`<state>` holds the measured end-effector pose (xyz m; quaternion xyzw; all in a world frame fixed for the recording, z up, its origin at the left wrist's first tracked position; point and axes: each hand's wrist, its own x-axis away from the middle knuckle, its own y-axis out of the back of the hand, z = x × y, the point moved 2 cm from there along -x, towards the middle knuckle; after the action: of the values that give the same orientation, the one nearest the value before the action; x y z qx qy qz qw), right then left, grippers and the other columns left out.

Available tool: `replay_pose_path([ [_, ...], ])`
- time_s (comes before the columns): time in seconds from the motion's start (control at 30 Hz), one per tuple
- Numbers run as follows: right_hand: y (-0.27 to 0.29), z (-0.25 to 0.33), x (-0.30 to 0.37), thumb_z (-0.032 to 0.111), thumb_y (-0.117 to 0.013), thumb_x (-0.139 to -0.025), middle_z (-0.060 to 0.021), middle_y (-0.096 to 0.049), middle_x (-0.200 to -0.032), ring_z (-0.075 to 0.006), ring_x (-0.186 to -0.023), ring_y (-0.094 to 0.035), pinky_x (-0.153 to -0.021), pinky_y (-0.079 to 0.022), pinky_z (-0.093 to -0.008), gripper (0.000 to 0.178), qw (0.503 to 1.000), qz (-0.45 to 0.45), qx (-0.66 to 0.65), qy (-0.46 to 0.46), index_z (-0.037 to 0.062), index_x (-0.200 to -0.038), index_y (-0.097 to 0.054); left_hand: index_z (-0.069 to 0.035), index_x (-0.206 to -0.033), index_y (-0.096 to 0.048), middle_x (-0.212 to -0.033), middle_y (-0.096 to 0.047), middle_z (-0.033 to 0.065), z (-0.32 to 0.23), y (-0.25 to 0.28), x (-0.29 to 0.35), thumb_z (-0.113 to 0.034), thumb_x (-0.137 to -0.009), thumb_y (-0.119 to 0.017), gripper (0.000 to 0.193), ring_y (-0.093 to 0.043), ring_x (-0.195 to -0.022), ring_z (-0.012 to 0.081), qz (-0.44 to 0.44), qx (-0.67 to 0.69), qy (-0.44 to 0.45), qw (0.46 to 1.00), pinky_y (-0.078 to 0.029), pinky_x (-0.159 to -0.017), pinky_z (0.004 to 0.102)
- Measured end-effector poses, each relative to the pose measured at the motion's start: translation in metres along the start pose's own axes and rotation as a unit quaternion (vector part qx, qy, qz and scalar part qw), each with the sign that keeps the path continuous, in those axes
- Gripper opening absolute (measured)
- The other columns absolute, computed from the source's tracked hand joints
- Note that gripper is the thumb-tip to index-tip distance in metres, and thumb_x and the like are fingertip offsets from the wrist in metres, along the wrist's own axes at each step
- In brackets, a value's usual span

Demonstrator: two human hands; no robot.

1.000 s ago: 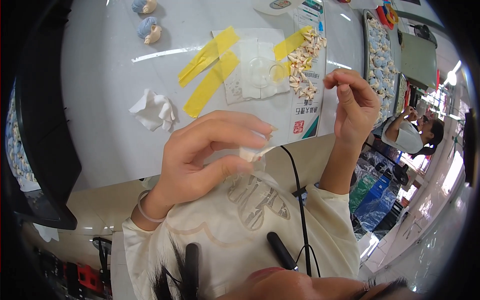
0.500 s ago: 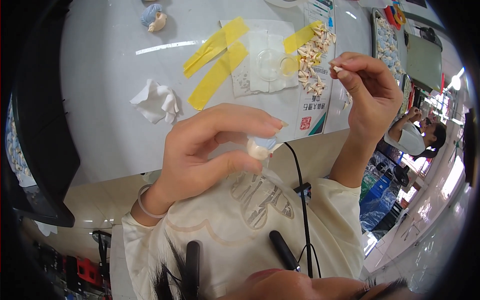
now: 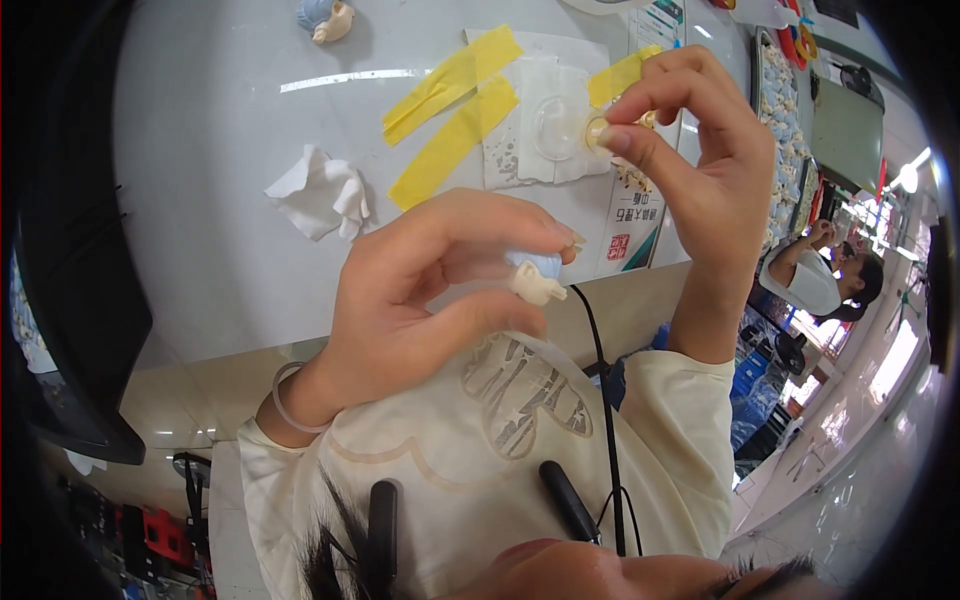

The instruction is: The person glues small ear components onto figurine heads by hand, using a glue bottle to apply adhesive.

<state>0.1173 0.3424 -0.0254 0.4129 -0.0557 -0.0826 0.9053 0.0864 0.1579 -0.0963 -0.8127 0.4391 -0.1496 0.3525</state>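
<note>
My left hand (image 3: 430, 300) is raised close to the camera and pinches a small figurine part (image 3: 533, 277), pale blue above and cream below, between thumb and fingertips. My right hand (image 3: 705, 170) is held higher and to the right, pinching a tiny cream piece (image 3: 597, 132) between thumb and forefinger. The two hands are apart. Behind them on the white table (image 3: 220, 200) lies a clear plastic sheet (image 3: 545, 130) held down by strips of yellow tape (image 3: 450, 110).
A crumpled white tissue (image 3: 320, 192) lies left of the tape. A small blue and cream figure (image 3: 325, 15) stands at the far edge. A tray of small pale parts (image 3: 778, 110) sits at the right. A black monitor (image 3: 60, 250) lines the left side. Another person (image 3: 820, 270) sits at the far right.
My right hand has moved left and toward the camera with its tiny piece. My left hand has come closer to the camera, still pinching the blue and cream part.
</note>
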Motion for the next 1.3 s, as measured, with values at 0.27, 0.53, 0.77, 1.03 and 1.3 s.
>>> replay_pose_path([
  [0.27,-0.002,0.014,-0.005,-0.001,-0.067,-0.054,-0.0047,-0.052,-0.072,-0.0156,-0.069,-0.048,-0.062,-0.037,-0.0258,0.015,0.987,-0.016,0.145,0.064,0.0009,-0.066,-0.058,0.008,-0.102,-0.051,-0.102,-0.052,0.0217,0.0,0.002,0.0,0.019,-0.068,-0.054,0.036,-0.056,-0.092,0.0285,0.005,-0.028,-0.006,1.0,-0.053,-0.066,0.0267],
  [0.53,-0.007,0.044,-0.016,-0.002,-0.066,-0.053,-0.0047,-0.054,-0.071,-0.0174,-0.068,-0.048,-0.061,-0.038,-0.0275,0.016,0.96,0.033,0.264,0.083,0.0007,-0.065,-0.057,0.009,-0.103,-0.051,-0.104,-0.053,0.0221,-0.004,0.006,-0.002,0.015,-0.07,-0.057,0.034,-0.057,-0.091,0.0271,0.033,-0.094,-0.019,0.995,-0.051,-0.068,0.0264],
  [0.77,0.0,0.037,-0.012,-0.001,-0.066,-0.054,-0.0055,-0.054,-0.071,-0.0174,-0.066,-0.048,-0.06,-0.038,-0.0271,0.015,0.948,0.047,0.305,0.076,-0.0002,-0.066,-0.057,0.008,-0.102,-0.052,-0.105,-0.053,0.0214,-0.004,0.007,-0.002,0.002,-0.074,-0.063,0.031,-0.057,-0.089,0.026,0.043,-0.098,-0.009,0.994,-0.048,-0.066,0.0254],
  [1.03,0.008,0.035,0.01,0.002,-0.068,-0.055,-0.0076,-0.051,-0.069,-0.0166,-0.066,-0.047,-0.06,-0.036,-0.0256,0.015,0.992,-0.026,0.089,0.081,-0.0018,-0.066,-0.059,0.002,-0.101,-0.051,-0.103,-0.054,0.0194,0.0,0.002,0.001,-0.006,-0.073,-0.067,0.033,-0.058,-0.092,0.0266,-0.018,0.005,0.0,1.0,-0.049,-0.068,0.0269],
  [1.3,-0.002,0.028,0.033,0.017,-0.075,-0.053,-0.0087,-0.049,-0.07,-0.0152,-0.063,-0.042,-0.058,-0.03,-0.0249,0.027,0.99,-0.016,-0.117,0.076,-0.0013,-0.068,-0.061,0.005,-0.101,-0.052,-0.101,-0.056,0.016,-0.002,-0.001,0.001,-0.001,-0.071,-0.065,0.033,-0.056,-0.092,0.0228,-0.053,0.053,0.02,0.997,-0.046,-0.079,0.0304],
])
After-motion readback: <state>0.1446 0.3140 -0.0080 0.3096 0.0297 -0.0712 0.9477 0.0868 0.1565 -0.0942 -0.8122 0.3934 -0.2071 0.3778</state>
